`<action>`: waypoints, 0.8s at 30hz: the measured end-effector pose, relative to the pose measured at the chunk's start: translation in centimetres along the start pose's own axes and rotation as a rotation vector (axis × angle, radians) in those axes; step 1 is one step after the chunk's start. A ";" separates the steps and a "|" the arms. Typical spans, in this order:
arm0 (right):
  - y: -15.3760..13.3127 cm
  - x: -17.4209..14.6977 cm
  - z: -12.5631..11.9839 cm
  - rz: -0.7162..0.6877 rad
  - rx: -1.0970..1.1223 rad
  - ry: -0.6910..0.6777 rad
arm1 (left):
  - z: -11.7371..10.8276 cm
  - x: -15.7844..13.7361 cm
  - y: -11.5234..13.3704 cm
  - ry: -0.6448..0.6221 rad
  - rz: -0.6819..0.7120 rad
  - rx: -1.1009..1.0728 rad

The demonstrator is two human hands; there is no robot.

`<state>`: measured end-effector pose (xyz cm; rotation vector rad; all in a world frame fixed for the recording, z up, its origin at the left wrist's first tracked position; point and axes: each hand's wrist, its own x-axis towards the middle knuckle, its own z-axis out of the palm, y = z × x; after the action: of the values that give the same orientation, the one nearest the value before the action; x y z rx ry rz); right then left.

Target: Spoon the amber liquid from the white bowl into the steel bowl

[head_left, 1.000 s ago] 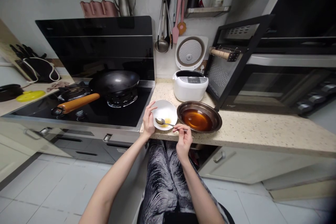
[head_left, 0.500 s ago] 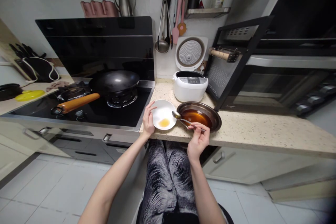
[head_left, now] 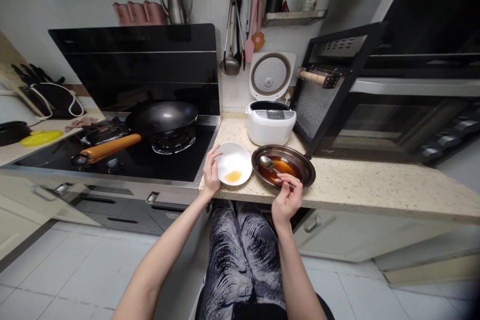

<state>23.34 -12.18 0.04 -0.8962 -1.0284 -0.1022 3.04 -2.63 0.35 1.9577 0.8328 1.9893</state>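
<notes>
My left hand [head_left: 212,171] grips the left rim of a white bowl [head_left: 240,155], which is tilted a little towards me at the counter's front edge. A small pool of amber liquid [head_left: 233,176] lies in the bowl's near side. In my right hand [head_left: 288,195] is a metal spoon [head_left: 266,162], held by its handle with closed fingers. The spoon's head is over the left part of a dark metal bowl [head_left: 309,172] that contains reddish-brown liquid [head_left: 287,166]. Whether the spoon carries any liquid is too small to tell.
Behind the bowls stands a white rice cooker [head_left: 270,127] with its lid up. A wok [head_left: 165,115] with a wooden handle sits on the black stove [head_left: 180,167] at left. An oven [head_left: 393,130] occupies the right side. Utensils, including a ladle [head_left: 230,66], hang on the wall.
My right hand has moved the spoon rightward, from the gap between the two bowls to above the dark metal bowl. My left hand stays on the white bowl.
</notes>
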 end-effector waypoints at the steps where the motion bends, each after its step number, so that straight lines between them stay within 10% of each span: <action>1: 0.2 -0.1 -0.1 -0.045 -0.026 -0.028 | 0.0 0.0 0.0 -0.001 -0.003 0.002; 10: 1.3 0.2 -0.4 -0.430 -0.150 -0.233 | 0.1 0.1 0.0 0.004 -0.002 -0.010; 24: 1.7 0.3 -0.5 -0.431 -0.141 -0.264 | 0.1 0.1 0.0 0.003 0.007 -0.008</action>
<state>24.63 -11.31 -0.82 -0.8155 -1.4666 -0.4317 3.09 -2.58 0.45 1.9569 0.8184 1.9964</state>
